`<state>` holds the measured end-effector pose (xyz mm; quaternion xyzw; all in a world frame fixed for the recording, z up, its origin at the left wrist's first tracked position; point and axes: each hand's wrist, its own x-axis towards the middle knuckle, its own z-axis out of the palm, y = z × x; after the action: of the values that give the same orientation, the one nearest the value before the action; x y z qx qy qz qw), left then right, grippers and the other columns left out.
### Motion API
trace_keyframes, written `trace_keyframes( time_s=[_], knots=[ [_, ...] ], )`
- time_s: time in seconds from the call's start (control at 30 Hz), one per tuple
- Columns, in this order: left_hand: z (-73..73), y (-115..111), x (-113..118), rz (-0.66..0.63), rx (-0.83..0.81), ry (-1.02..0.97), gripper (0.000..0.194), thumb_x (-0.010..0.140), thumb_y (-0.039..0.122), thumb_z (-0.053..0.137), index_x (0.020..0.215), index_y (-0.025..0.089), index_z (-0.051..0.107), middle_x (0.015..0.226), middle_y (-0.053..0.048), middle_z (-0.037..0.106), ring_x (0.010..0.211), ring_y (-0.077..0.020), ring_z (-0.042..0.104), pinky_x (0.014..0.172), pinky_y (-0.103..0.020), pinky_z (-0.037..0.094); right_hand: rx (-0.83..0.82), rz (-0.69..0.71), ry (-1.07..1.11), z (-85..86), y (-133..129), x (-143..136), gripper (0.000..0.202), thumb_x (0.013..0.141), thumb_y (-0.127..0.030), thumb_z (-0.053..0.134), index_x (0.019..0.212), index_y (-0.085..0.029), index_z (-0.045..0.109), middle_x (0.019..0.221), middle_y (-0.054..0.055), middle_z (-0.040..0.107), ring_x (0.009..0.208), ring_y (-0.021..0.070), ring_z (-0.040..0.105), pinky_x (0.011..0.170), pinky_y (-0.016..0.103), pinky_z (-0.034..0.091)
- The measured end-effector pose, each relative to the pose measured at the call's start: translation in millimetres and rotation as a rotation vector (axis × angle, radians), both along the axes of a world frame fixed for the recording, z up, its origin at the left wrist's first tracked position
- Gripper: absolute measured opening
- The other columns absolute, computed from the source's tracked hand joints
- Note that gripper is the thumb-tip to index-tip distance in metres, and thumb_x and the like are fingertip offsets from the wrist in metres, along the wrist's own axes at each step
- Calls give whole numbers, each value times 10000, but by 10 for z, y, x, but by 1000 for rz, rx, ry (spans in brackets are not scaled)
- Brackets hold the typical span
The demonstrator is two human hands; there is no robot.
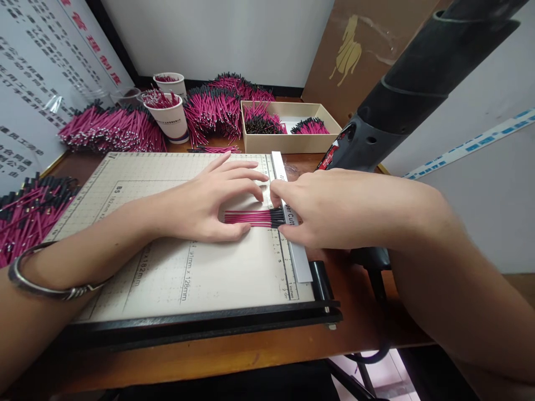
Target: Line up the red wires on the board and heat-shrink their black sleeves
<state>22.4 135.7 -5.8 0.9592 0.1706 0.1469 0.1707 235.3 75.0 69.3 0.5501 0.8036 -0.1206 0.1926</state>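
Observation:
A flat row of pink wires with black ends (246,217) lies across the cream board of a paper cutter (234,267). The black ends point right, reaching the white guide strip (300,262). My left hand (213,203) rests on the board at the wires' left part, fingers spread, its thumb along their near side. With thumb and index finger, my right hand (321,209) closes on the black ends from both sides, over the strip. Its other fingers are hidden beneath it.
Behind the board are piles of similar wires (112,128), paper cups (169,120) holding wires and a shallow cardboard box (288,143). More wires (33,211) lie at the left. A thick black arm or handle (388,106) slants up at the right.

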Motion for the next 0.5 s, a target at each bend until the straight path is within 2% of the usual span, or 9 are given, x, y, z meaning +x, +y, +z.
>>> trace_keyframes(
  time_s=[0.13, 0.23, 0.3, 0.43, 0.5],
  knots=[
    [4, 5, 10, 5, -12, -8, 247, 893, 442, 606, 982, 217, 655, 1483, -79, 608, 1486, -344, 436, 1316, -599, 108, 26, 4, 24, -29, 13, -3, 129, 859, -308, 654, 919, -193, 661, 652, 22, 614, 478, 149, 495, 564, 319, 364],
    [-4, 10, 11, 1, -13, -13, 222, 899, 425, 605, 956, 215, 647, 1466, -84, 617, 1474, -337, 452, 1312, -605, 107, 43, 7, 35, -23, 20, -1, 228, 880, -407, 688, 969, -198, 681, 688, 33, 640, 511, 169, 529, 594, 335, 392],
    [-11, 7, 12, 4, -13, -18, 223, 907, 428, 605, 951, 214, 642, 1456, -88, 622, 1473, -340, 451, 1308, -616, 105, 74, 8, 58, -8, -13, 13, 326, 880, -484, 708, 1056, -210, 691, 795, 49, 691, 594, 202, 596, 635, 358, 440],
    [-18, -25, 38, 1, 25, -30, 273, 919, 469, 591, 946, 200, 627, 1428, -121, 630, 1438, -351, 476, 1288, -620, 152, 241, 9, 186, -71, -276, 34, 480, 928, -546, 674, 1261, -200, 670, 1149, 110, 720, 974, 317, 711, 807, 457, 575],
    [-15, -43, 57, -3, 44, -34, 290, 916, 476, 588, 943, 190, 630, 1395, -134, 639, 1397, -346, 507, 1276, -602, 183, 364, 30, 333, -206, -493, 4, 629, 940, -561, 671, 1422, -165, 590, 1369, 146, 658, 1258, 343, 648, 985, 501, 592]
  ],
)
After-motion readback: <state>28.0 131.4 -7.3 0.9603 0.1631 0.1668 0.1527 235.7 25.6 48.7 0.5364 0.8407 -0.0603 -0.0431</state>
